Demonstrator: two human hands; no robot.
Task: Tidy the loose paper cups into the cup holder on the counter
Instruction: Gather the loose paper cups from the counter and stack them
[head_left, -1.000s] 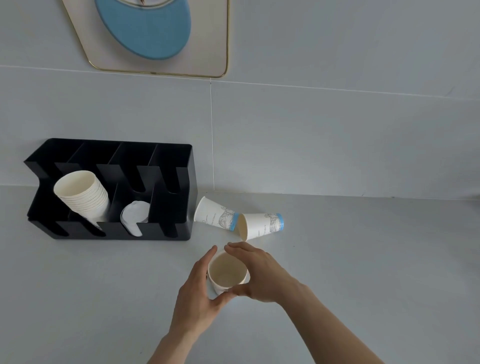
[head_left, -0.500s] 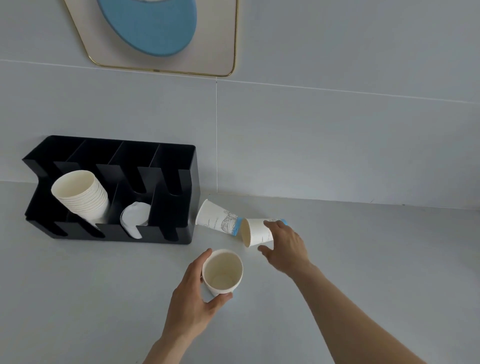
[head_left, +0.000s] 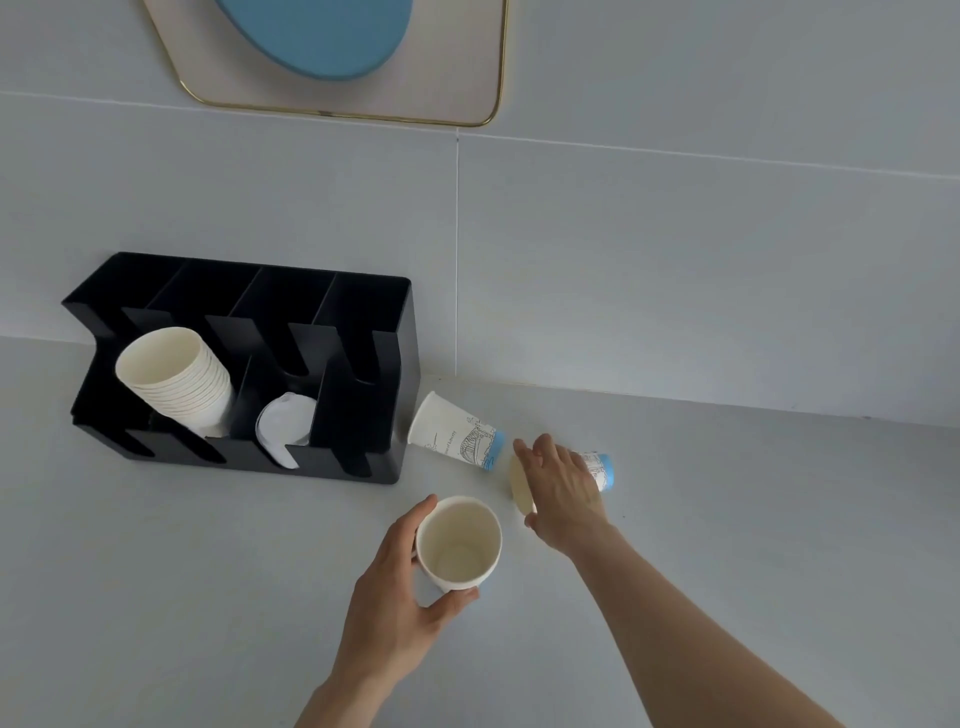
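Observation:
My left hand (head_left: 395, 597) is wrapped around an upright white paper cup (head_left: 460, 543) near the middle of the counter. My right hand (head_left: 563, 486) lies over a tipped paper cup (head_left: 600, 467) with a blue base, fingers curled around it. A second tipped cup (head_left: 457, 439) with the same print lies just left of it, beside the black cup holder (head_left: 363, 467). The holder stands against the wall and carries a stack of white cups (head_left: 174, 382) in its left slot.
A stack of white lids (head_left: 283, 428) sits in the holder's second slot; its right slots hold nothing. The grey wall rises directly behind the counter. A gold-framed panel with a blue disc (head_left: 332, 57) hangs above.
My right hand left the upright cup, reached right and closed over the tipped blue-based cup. My left hand kept hold of the upright cup.

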